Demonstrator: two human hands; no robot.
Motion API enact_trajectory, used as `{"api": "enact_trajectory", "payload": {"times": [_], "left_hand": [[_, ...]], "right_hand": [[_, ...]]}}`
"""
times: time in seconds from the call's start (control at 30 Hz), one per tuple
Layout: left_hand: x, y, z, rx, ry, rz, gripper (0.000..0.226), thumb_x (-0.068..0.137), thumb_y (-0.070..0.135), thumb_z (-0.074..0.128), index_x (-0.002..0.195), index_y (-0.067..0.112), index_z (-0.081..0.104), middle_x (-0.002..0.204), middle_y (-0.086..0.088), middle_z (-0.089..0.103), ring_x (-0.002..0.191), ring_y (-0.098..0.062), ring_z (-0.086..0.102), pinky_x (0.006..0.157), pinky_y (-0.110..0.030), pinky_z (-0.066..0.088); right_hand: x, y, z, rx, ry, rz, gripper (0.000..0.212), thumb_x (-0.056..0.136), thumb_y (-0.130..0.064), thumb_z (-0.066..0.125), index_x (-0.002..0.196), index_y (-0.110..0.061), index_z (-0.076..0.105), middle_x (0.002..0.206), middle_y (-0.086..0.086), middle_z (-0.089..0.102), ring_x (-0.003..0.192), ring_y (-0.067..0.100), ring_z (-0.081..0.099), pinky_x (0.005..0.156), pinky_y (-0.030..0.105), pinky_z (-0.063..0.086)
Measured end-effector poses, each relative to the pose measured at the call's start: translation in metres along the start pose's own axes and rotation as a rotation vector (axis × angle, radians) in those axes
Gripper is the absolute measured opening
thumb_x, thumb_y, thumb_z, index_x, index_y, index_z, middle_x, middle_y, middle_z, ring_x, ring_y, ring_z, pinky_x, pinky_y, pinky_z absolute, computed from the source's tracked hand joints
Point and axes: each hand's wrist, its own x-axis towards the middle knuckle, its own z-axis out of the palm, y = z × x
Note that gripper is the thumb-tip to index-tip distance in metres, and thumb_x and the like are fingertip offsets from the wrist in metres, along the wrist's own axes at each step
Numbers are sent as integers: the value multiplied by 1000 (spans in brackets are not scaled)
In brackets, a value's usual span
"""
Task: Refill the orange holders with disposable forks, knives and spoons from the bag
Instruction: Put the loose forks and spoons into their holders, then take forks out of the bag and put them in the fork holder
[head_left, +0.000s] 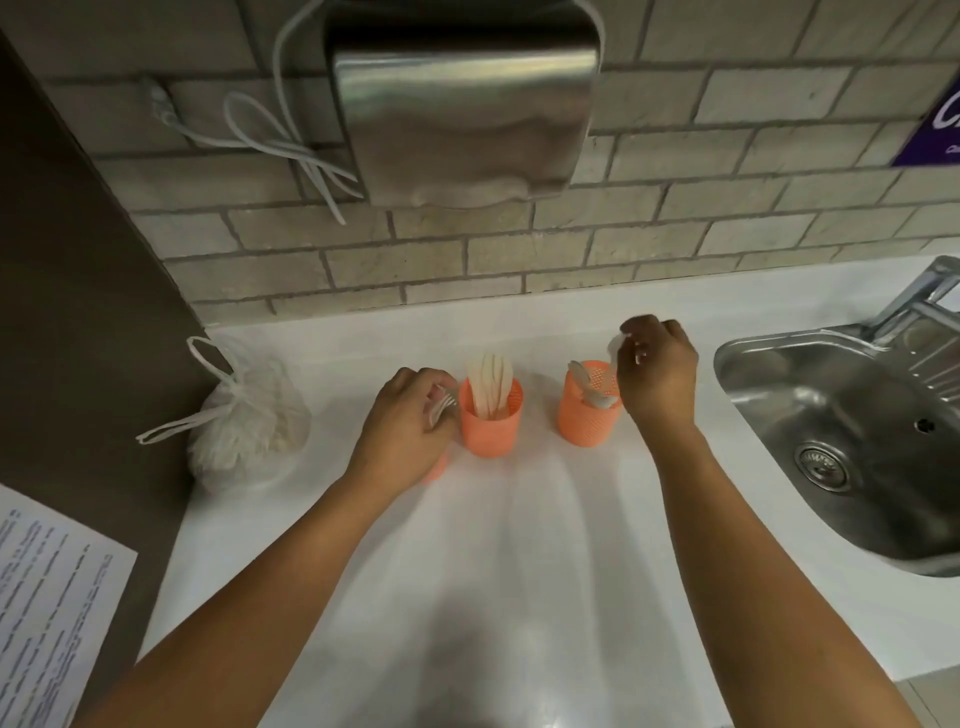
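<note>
— How do we expect this plastic cutlery to handle?

— Light and thin, we judge, a little springy and slick, and likely to snap if bent. We would take each piece by its handle, near the middle, and let it drop in rather than force it.

— What does our left hand (410, 415) have?

— Its grip is curled round a small bunch of forks (442, 407), tines toward the middle holder (491, 423). The hand sits over a third holder (435, 467). We see only an orange sliver of it beneath the wrist, so we cannot tell how full it is.

— And our right hand (657, 369)?

— Its grip is pinched, thumb against fingers, on what looks like one pale spoon (617, 347). It is held just above the far rim of the right holder (587, 415), where a few spoons (592, 389) already lie tilted.

— The middle one?

— Knives (491, 387) stand upright in it, and neither hand touches them.

— Where is our supply?

— The bag (249, 421) sits on the counter (519, 545), well to the left of the holders, with its handles drawn together. It looks soft and crinkly. We judge we'd have to open its mouth before reaching in for more.
</note>
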Motion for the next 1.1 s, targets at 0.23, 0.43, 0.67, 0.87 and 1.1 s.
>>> {"api": "enact_trajectory", "payload": {"times": [0.23, 0.43, 0.67, 0.87, 1.1], "left_hand": [[-6, -49, -67, 191, 339, -72, 30, 89, 21, 75, 119, 23, 69, 116, -6, 60, 106, -32, 62, 96, -39, 49], [3, -117, -133, 597, 256, -417, 42, 90, 28, 70, 130, 20, 60, 132, -20, 58, 128, -42, 46, 110, -50, 33], [-11, -175, -128, 491, -180, -565, 75, 94, 28, 71, 161, 28, 37, 166, -13, 35, 151, -35, 36, 121, -41, 32], [-29, -200, -100, 488, -149, -587, 63, 88, 55, 56, 144, 28, 57, 156, -10, 49, 142, -33, 46, 114, -40, 38], [-100, -158, -67, 448, 86, -512, 56, 87, 66, 55, 119, 24, 73, 131, -5, 65, 116, -34, 60, 99, -45, 51]], "right_hand": [[-25, -60, 35, -42, -138, -119, 43, 84, -9, 62, 125, -18, 65, 128, 12, 50, 114, 36, 48, 88, 34, 38], [-75, -129, 81, 89, -369, -335, 38, 83, -9, 63, 120, -19, 68, 124, 5, 53, 114, 29, 49, 92, 35, 46], [-164, -153, 119, 130, -748, -594, 31, 88, -15, 59, 117, -16, 69, 109, 6, 60, 98, 30, 56, 89, 40, 49], [-198, -124, 114, 83, -966, -478, 30, 93, -19, 59, 121, -21, 67, 111, 0, 57, 102, 24, 55, 89, 39, 52], [-199, -106, 103, 153, -1003, -315, 26, 92, -12, 61, 116, -19, 70, 102, -6, 56, 86, 1, 51, 85, 22, 45]]}}
